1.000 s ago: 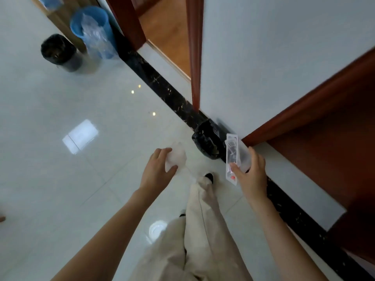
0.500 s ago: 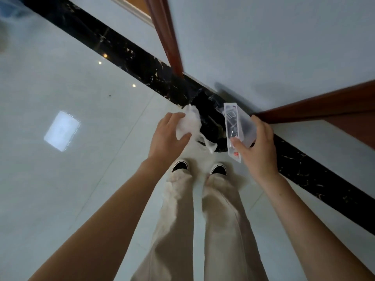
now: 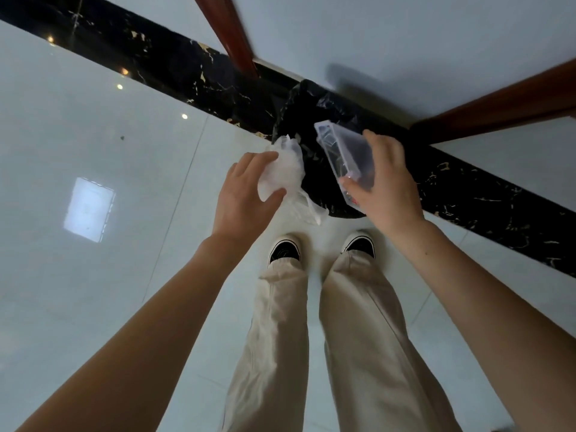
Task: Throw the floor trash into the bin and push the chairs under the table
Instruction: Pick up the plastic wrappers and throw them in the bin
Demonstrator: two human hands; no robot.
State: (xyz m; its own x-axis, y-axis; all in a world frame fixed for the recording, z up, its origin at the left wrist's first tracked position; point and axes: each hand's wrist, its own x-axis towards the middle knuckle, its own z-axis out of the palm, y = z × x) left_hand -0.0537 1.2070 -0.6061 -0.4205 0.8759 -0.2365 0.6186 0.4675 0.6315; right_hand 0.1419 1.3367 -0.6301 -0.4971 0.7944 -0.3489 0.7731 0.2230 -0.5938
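A bin lined with a black bag (image 3: 307, 110) stands on the floor against the wall, just ahead of my feet. My left hand (image 3: 246, 194) grips a crumpled clear plastic bag (image 3: 283, 173) over the bin's left rim, and a loose tail of the bag hangs down. My right hand (image 3: 386, 185) holds a clear plastic box (image 3: 343, 160) tilted over the bin's opening, thumb on its near edge and fingers behind it. Most of the bin's mouth is hidden behind both items.
A black marble strip (image 3: 174, 67) runs along the base of the white wall (image 3: 405, 42). Reddish-brown door frames (image 3: 227, 29) stand left and right (image 3: 498, 104) of the bin. Glossy pale tiles (image 3: 93, 275) spread to the left. My shoes (image 3: 285, 249) stand close to the bin.
I have stepped up to the bin and stand with both feet side by side. Both hands have moved forward and now hold the bag and the box over its opening.
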